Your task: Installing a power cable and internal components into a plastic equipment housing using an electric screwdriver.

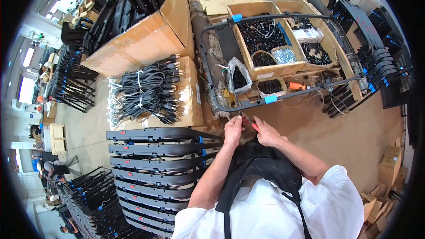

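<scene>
Close to the near edge of a black tubular frame with blue clips, my two hands work side by side. My left hand is closed in a pinch at the frame's near-left corner; what its fingers hold is too small to make out. In my right hand is a slim red-handled hand tool, its thin metal end pointing toward my left fingertips. Whether it is pliers or a screwdriver does not show. Beyond the corner lies a clear plastic bag of small black parts.
Wooden-sided bins of black parts and silver screws sit under the frame, near an orange-bodied tool. To the left, bundled black cables lie on a carton. Stacked grey-black panels stand beside my left arm.
</scene>
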Motion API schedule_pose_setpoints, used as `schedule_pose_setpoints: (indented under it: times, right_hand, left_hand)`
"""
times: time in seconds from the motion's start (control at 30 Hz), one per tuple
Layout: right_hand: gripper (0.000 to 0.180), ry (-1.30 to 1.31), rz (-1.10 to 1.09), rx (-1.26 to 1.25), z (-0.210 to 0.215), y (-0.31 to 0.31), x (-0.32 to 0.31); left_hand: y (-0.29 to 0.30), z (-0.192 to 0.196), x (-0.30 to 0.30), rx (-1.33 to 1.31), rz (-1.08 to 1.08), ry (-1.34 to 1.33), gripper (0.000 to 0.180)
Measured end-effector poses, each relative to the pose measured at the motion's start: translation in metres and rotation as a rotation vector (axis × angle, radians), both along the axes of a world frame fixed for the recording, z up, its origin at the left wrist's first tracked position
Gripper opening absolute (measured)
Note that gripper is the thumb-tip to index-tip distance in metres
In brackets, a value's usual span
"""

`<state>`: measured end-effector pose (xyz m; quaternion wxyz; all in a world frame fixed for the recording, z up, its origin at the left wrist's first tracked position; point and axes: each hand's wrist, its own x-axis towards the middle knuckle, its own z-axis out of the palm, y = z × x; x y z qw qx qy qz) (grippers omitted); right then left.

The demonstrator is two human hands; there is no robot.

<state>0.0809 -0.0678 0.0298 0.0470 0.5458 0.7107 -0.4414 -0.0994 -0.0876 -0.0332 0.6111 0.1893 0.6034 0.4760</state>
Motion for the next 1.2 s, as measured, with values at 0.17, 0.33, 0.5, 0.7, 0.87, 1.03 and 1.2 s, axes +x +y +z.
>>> schedule_pose_setpoints:
  times: [0.17, 0.33, 0.5, 0.7, 0.87, 1.03, 1.2]
  right_hand:
    - [0.087, -0.061, 0.061, -0.086, 0.020, 0.004, -0.007]
    - [0.090, -0.076, 0.113, -0.087, 0.028, 0.006, -0.007]
    - [0.094, -0.129, 0.175, -0.038, 0.033, 0.008, -0.007]
    - [0.105, -0.053, 0.204, 0.063, 0.039, 0.004, 0.007]
    - [0.103, 0.053, 0.181, 0.114, 0.024, 0.009, 0.013]
    - [0.103, 0.098, 0.224, 0.184, 0.021, 0.015, 0.021]
    - [0.099, 0.158, 0.231, 0.234, 0.023, 0.018, 0.027]
  left_hand:
    - [0.002, -0.005, -0.001, -0.002, -0.020, 0.096, 0.031]
    - [0.005, -0.001, 0.002, -0.027, -0.056, 0.175, 0.032]
    - [0.004, -0.002, 0.010, 0.015, -0.007, 0.134, 0.031]
    - [0.002, -0.019, 0.009, 0.077, 0.036, 0.184, 0.028]
    - [0.002, -0.014, 0.011, 0.083, 0.011, 0.159, 0.027]
    - [0.007, 0.023, 0.009, -0.012, -0.012, 0.188, 0.026]
    - [0.021, 0.052, -0.031, 0.092, -0.106, 1.069, 0.024]
